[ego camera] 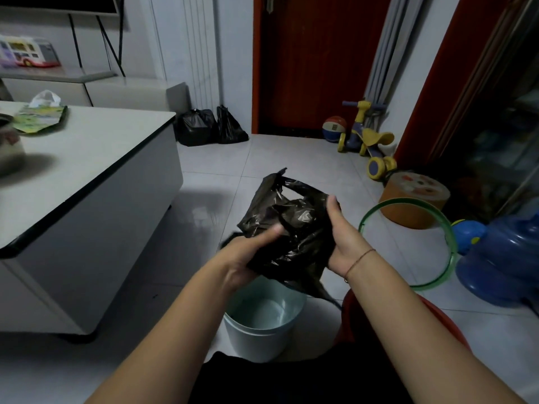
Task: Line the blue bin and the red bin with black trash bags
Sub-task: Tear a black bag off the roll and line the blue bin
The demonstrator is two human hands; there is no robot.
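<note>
Black trash bag point(294, 225) bunched between left hand point(248, 255) and right hand point(342, 243), fingers gripping plastic, likely working it open above the unlined blue bin point(256, 336)

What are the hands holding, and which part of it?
A crumpled black trash bag. The left hand grips its lower left side, thumb pressed on top; the right hand grips its right side.
</note>
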